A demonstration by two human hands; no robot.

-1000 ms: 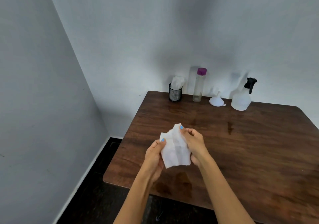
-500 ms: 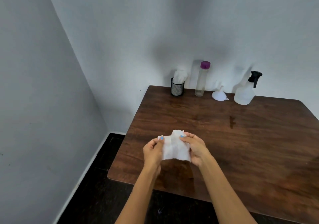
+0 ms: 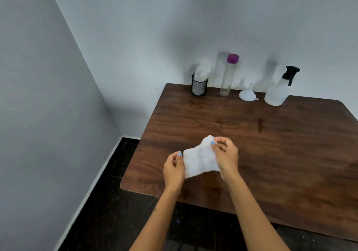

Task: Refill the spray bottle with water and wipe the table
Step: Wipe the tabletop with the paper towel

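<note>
Along the desk's far edge, against the wall, stand a black mesh cup (image 3: 199,86) stuffed with white tissues, a clear bottle (image 3: 228,75) with a purple cap, a white funnel (image 3: 248,94) and the spray bottle (image 3: 279,91) (black trigger head). The dark wooden desk (image 3: 271,154) sits in a pale-walled corner; a darker patch, perhaps wet, marks it. The left hand (image 3: 173,168) and right hand (image 3: 225,155) pinch a white tissue (image 3: 199,158) stretched between them above the near edge.
</note>
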